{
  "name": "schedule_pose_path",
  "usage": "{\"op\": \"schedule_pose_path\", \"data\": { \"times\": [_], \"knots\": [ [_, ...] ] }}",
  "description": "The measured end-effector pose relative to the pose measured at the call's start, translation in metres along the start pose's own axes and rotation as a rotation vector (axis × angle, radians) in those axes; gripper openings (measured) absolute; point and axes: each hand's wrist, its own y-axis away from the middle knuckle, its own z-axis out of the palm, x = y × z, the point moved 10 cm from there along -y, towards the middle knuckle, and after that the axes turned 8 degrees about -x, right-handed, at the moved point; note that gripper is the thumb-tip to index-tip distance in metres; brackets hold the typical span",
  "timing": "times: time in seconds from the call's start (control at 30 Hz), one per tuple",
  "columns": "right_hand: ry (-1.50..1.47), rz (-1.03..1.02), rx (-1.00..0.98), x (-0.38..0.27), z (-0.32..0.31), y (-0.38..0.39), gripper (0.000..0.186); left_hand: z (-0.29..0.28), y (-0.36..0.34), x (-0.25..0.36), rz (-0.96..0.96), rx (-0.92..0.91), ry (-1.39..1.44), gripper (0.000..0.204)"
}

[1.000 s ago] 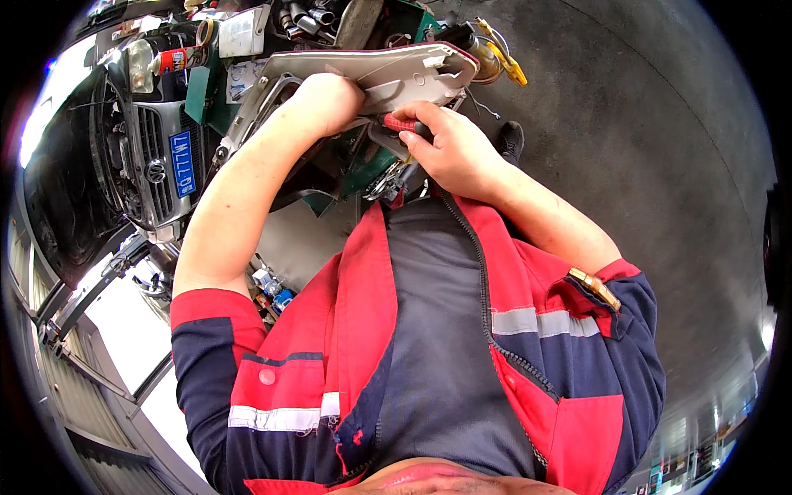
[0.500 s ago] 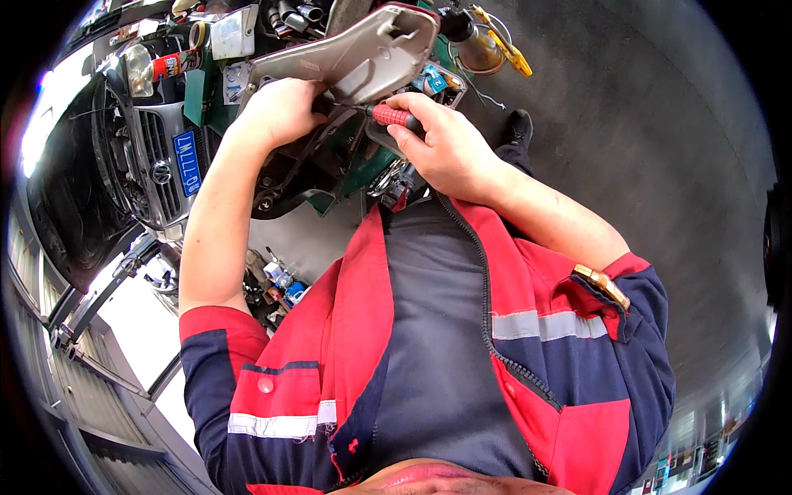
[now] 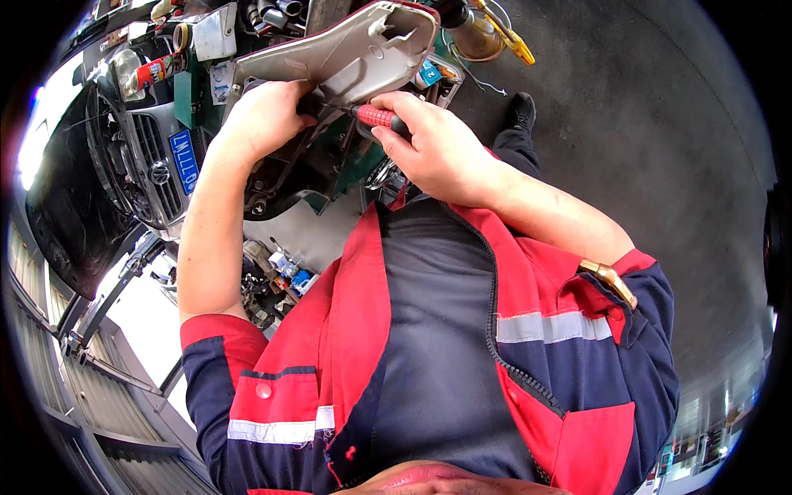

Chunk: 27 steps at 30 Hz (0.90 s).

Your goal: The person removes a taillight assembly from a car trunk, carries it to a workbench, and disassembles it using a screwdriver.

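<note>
A grey moulded panel [image 3: 355,62] with a red edge, which looks like the back of a vehicle lamp, lies slanted in front of me. My left hand [image 3: 260,120] is closed at its near edge, with the fingertips partly hidden beneath it. In my right hand [image 3: 433,148] is a screwdriver [image 3: 377,115], gripped by its red and black handle. Its shaft points left, toward my left thumb and the underside of the panel. Where the tip meets the work is hidden in shadow.
A grey car [image 3: 157,165] with its bonnet raised stands at the left. Around the panel are a clear bottle [image 3: 128,70], a white box [image 3: 214,33], metal sockets [image 3: 272,12] and a yellow-handled tool [image 3: 518,45]. My shoe [image 3: 520,111] rests on the dark floor [image 3: 643,140].
Both hands, the screwdriver and the panel appear slightly farther left in view, as does the background. My hold on the screwdriver looks the same.
</note>
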Motion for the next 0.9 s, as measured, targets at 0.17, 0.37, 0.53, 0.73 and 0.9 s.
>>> {"op": "schedule_pose_path", "data": {
  "times": [0.17, 0.37, 0.53, 0.73, 0.9],
  "knots": [
    [0.028, 0.033, -0.027, 0.0, -0.0004, -0.0004, 0.027, -0.0032, 0.0023, 0.0006, -0.021, 0.0, 0.004, 0.044],
    [0.024, 0.023, -0.03, 0.0018, -0.0005, -0.0008, 0.027, -0.0027, 0.002, 0.0025, 0.012, 0.041, -0.014, 0.04],
    [0.013, 0.008, -0.022, -0.0012, -0.0014, 0.001, 0.027, -0.0018, 0.0027, 0.0026, 0.02, 0.049, -0.012, 0.04],
    [-0.017, 0.045, -0.065, 0.0001, -0.0005, 0.0007, 0.027, 0.0006, 0.0009, 0.0003, -0.003, 0.021, -0.017, 0.043],
    [0.037, -0.013, -0.07, -0.0035, 0.0015, 0.0008, 0.024, -0.0017, 0.0042, 0.0066, 0.004, -0.021, -0.038, 0.039]
  ]
}}
